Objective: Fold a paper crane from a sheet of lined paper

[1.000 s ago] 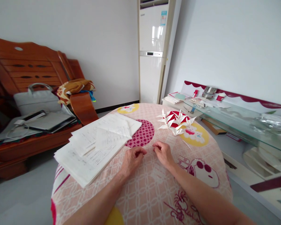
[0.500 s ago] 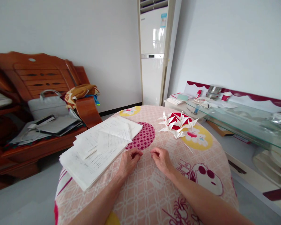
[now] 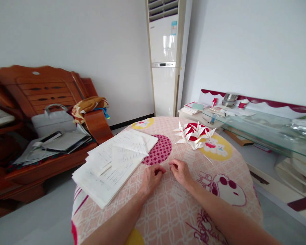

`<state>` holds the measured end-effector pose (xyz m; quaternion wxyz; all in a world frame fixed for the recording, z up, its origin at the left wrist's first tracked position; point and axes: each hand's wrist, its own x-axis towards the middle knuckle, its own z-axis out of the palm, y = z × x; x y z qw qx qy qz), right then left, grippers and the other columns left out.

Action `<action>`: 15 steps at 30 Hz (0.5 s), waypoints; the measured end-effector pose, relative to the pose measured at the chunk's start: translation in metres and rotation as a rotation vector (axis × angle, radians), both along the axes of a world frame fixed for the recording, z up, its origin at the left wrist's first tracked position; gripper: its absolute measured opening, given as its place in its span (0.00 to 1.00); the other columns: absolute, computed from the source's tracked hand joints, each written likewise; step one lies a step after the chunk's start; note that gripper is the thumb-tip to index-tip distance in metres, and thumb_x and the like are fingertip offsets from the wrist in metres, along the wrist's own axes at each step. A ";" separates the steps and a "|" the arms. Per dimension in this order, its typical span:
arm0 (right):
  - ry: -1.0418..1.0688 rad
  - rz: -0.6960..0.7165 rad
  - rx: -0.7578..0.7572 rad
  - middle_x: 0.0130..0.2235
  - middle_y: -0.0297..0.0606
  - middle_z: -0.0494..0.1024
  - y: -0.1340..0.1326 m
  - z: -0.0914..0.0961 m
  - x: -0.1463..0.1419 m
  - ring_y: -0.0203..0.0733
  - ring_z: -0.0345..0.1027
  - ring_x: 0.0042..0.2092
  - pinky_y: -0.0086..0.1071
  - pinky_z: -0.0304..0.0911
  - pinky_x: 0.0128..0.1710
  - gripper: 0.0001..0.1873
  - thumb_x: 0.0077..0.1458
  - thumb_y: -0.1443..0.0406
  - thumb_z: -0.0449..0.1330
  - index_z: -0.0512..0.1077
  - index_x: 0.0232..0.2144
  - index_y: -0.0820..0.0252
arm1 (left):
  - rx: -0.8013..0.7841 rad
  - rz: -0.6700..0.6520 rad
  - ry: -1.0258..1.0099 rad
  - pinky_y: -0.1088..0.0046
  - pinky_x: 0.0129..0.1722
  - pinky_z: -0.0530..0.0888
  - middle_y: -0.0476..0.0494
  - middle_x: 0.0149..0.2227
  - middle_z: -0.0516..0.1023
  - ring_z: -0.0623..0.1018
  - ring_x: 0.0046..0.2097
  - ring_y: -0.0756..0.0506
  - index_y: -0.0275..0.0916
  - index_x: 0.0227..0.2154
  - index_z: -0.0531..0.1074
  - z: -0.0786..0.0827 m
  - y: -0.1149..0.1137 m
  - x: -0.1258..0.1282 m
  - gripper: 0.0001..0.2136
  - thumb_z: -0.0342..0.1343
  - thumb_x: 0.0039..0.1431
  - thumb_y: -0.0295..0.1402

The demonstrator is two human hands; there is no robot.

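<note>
My left hand (image 3: 153,177) rests on the patterned tablecloth with its fingers curled in, and nothing shows in it. Just right of it lies my right hand (image 3: 180,173), also curled and without anything visible between the fingers. A narrow gap separates the two. Left of my left hand is a stack of handwritten paper sheets (image 3: 102,190), with a folded sheet (image 3: 130,149) on top. Beyond my right hand, several white folded-paper cranes (image 3: 192,137) stand grouped around a red round patch. A thin white strip (image 3: 208,159) lies on the cloth nearer to me.
The round table (image 3: 163,211) has a pink cloth. At left stands a wooden bench (image 3: 48,81) with a grey bag (image 3: 53,119), a laptop-like flat object (image 3: 66,141) and cloths. A glass shelf (image 3: 265,129) holding small items runs along the right. An air conditioner (image 3: 164,88) fills the corner.
My left hand has shifted slightly right, narrowing the gap to my right hand. The whole view has tilted a little. The papers and cranes stay where they were on the table.
</note>
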<state>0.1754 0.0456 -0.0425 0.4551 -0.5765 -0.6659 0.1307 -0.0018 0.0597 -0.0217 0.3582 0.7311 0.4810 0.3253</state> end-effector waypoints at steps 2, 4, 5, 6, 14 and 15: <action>-0.030 -0.018 0.037 0.30 0.42 0.82 0.000 0.000 0.001 0.43 0.76 0.32 0.31 0.66 0.34 0.13 0.50 0.74 0.53 0.77 0.30 0.61 | 0.013 -0.034 0.056 0.72 0.37 0.70 0.48 0.29 0.79 0.76 0.32 0.48 0.37 0.28 0.78 -0.001 0.001 0.002 0.12 0.50 0.51 0.22; -0.051 -0.044 0.064 0.30 0.43 0.82 -0.001 0.000 0.003 0.44 0.76 0.32 0.32 0.65 0.33 0.13 0.50 0.74 0.52 0.77 0.30 0.62 | 0.044 -0.097 0.104 0.72 0.38 0.70 0.47 0.31 0.80 0.76 0.33 0.48 0.37 0.29 0.78 -0.002 0.001 0.001 0.12 0.50 0.51 0.21; -0.054 -0.063 0.074 0.29 0.43 0.82 0.000 0.001 0.004 0.44 0.75 0.31 0.32 0.65 0.33 0.13 0.50 0.73 0.52 0.77 0.30 0.62 | 0.063 -0.134 0.115 0.72 0.39 0.70 0.47 0.32 0.80 0.76 0.34 0.48 0.38 0.30 0.78 -0.002 0.001 0.001 0.11 0.50 0.51 0.21; -0.052 -0.079 0.084 0.29 0.43 0.81 0.000 0.001 0.006 0.44 0.75 0.31 0.32 0.65 0.33 0.13 0.50 0.73 0.52 0.77 0.30 0.62 | 0.082 -0.167 0.116 0.72 0.39 0.70 0.47 0.33 0.79 0.76 0.34 0.48 0.38 0.31 0.78 -0.003 0.001 -0.001 0.11 0.51 0.51 0.21; 0.067 -0.050 0.064 0.26 0.37 0.80 0.001 0.003 0.012 0.40 0.74 0.29 0.30 0.66 0.31 0.11 0.50 0.71 0.53 0.77 0.29 0.60 | 0.120 -0.250 0.070 0.72 0.39 0.70 0.45 0.35 0.77 0.75 0.36 0.48 0.37 0.35 0.75 -0.008 -0.006 -0.005 0.12 0.52 0.50 0.20; 0.076 -0.050 0.064 0.26 0.37 0.80 0.000 0.003 0.012 0.40 0.73 0.29 0.30 0.65 0.31 0.11 0.50 0.70 0.53 0.77 0.29 0.60 | 0.125 -0.260 0.068 0.71 0.40 0.70 0.45 0.36 0.77 0.75 0.37 0.48 0.37 0.35 0.75 -0.008 -0.006 -0.005 0.12 0.52 0.50 0.20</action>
